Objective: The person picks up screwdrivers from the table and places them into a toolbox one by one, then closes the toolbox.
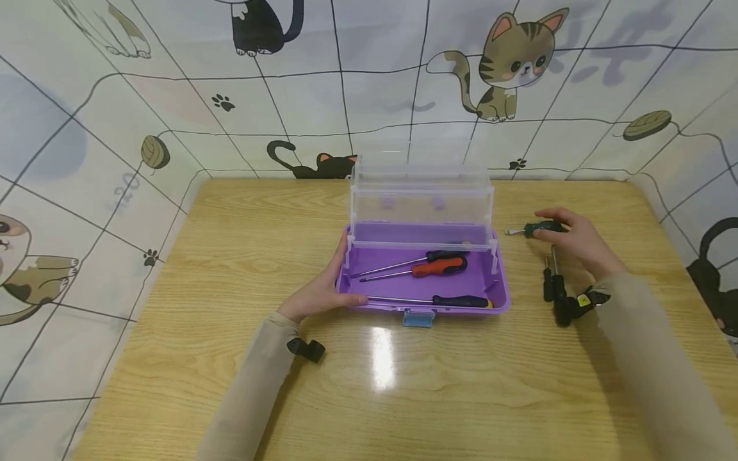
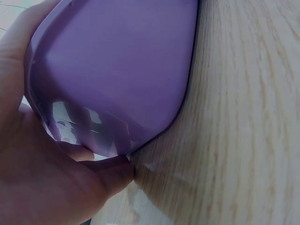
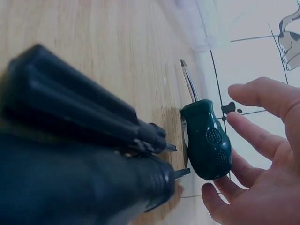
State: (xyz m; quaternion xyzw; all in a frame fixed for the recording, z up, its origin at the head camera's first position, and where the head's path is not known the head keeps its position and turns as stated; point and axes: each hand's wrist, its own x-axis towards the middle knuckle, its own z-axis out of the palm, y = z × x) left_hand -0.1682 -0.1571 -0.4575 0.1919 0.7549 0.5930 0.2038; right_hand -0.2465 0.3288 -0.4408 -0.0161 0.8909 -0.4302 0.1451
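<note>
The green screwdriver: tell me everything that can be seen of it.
The green screwdriver is short and stubby, with a glossy dark green handle, plastic by its look, bearing dotted oval patches. Its silvery metal shaft ends in a flat tip. It appears to lie on its side on the wooden table, right of the purple box, tip pointing toward the box. The right hand is at it, fingers spread around the handle; whether any fingertip touches it is hard to tell.

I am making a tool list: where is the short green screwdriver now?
In the head view, the green screwdriver is on the right side, by the right hand and just to the right of the purple box.
</note>
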